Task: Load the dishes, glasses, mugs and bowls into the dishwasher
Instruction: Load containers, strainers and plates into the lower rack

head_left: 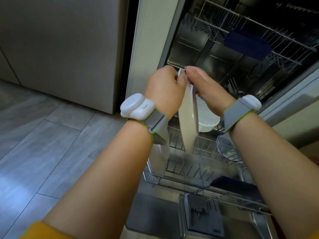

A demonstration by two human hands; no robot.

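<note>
Both hands share the grip: left hand (165,87) and right hand (205,90) pinch the top rim of a cream plate (188,121), held on edge above the lower rack (195,171). Lowered off-line, it could miss the tines, lean onto the white colander (208,118) or slip.

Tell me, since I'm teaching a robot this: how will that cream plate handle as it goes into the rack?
The cream plate looks rigid and glazed, so probably slippery and breakable. Both the left hand and right hand grip its top, suggesting some weight. On edge, it may tip between the lower rack tines.
</note>
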